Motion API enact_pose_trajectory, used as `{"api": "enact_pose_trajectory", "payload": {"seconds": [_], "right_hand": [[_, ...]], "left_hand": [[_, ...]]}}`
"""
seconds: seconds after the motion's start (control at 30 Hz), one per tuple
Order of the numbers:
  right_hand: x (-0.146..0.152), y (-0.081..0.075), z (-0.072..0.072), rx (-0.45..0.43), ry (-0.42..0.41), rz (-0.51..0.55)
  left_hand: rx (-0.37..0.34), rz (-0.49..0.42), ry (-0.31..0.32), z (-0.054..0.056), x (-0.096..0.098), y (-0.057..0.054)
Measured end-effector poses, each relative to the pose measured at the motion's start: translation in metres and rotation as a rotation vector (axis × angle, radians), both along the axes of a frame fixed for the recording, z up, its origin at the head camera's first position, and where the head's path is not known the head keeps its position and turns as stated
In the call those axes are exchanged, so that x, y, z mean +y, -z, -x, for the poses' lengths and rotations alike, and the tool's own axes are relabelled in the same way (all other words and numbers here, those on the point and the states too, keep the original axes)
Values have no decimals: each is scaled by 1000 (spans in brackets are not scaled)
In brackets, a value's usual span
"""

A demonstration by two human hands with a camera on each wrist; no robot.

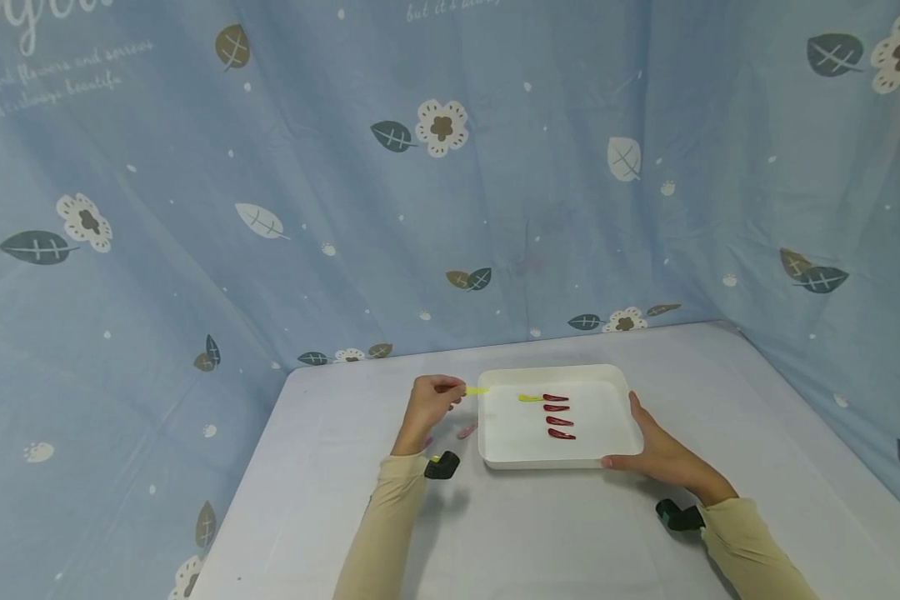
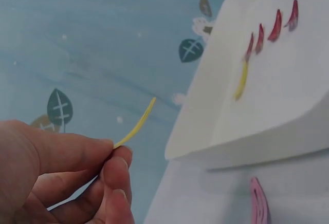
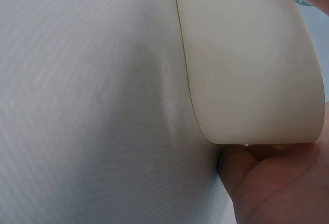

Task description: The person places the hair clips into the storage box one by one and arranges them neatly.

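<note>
My left hand pinches a yellow hair clip between thumb and fingertips, its free end pointing at the left rim of a white tray. Inside the tray, several dark red hair clips lie in a column. A second yellow hair clip lies end to end with the farthest red one. My right hand grips the tray's near right corner, the thumb at the front wall and the fingers along the right side. The right wrist view shows the tray's outer wall close up.
A pink hair clip lies on the white table just left of the tray. More small clips, pink and yellow, are partly hidden behind my left wrist. A blue patterned curtain closes off the back and sides.
</note>
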State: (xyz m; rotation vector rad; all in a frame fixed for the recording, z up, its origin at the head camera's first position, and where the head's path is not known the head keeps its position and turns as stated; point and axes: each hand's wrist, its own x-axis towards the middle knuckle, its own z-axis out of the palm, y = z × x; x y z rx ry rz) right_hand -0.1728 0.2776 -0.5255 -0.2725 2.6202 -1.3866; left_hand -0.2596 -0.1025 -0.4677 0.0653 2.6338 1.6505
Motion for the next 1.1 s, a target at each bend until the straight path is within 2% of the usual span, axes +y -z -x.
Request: {"api": "enact_pose_trajectory", "payload": {"seconds": [0.17,0.33,0.67,0.9,1.1], "right_hand": [[0,0,0,11,1,-11],[0,0,-1,43,-15,21],[1,-3,-2,72,-40,52],[0,-4,-3,26,-19,47],[0,-3,-3,32,-18,38]], "left_hand": [[-22,-40,6,0,6,-4],[-54,-96,23,2,12,-6],[-94,-122,57,7,25,-7],[-120,-140,82,9,32,-4],[-125,-160,101,9,39,-3]]}}
